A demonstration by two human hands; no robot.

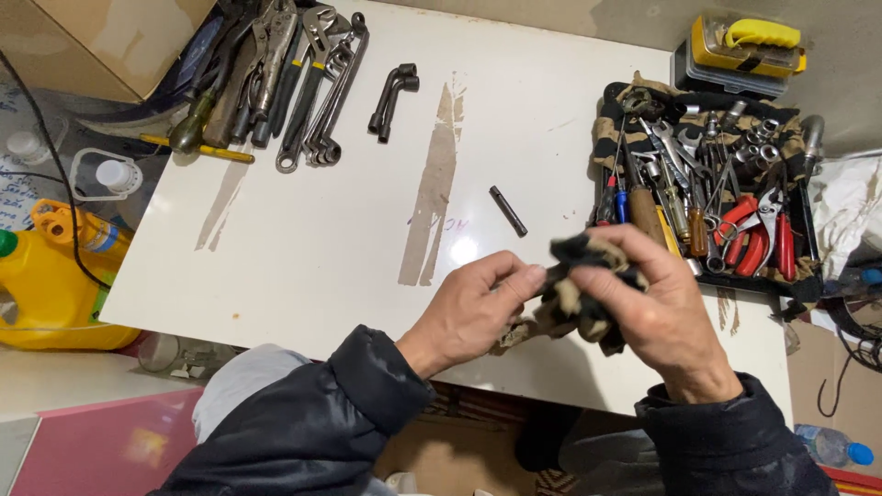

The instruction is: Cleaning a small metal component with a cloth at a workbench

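Observation:
My right hand (663, 317) grips a dark camouflage-patterned rag (571, 308) bunched over the near edge of the white table (303, 230). My left hand (473, 308) pinches a small dark tool at the rag's left side; most of that tool is hidden in the cloth. A short black rod (507, 210) lies on the table just beyond my hands. Further back lies a black L-shaped socket wrench (393, 89).
Wrenches, pliers and screwdrivers (276, 73) lie piled at the table's back left. A black tray (790, 276) at the right holds sockets, screwdrivers and red-handled pliers. A yellow-lidded case (744, 50) sits behind it. A yellow jug (50, 285) stands at the left.

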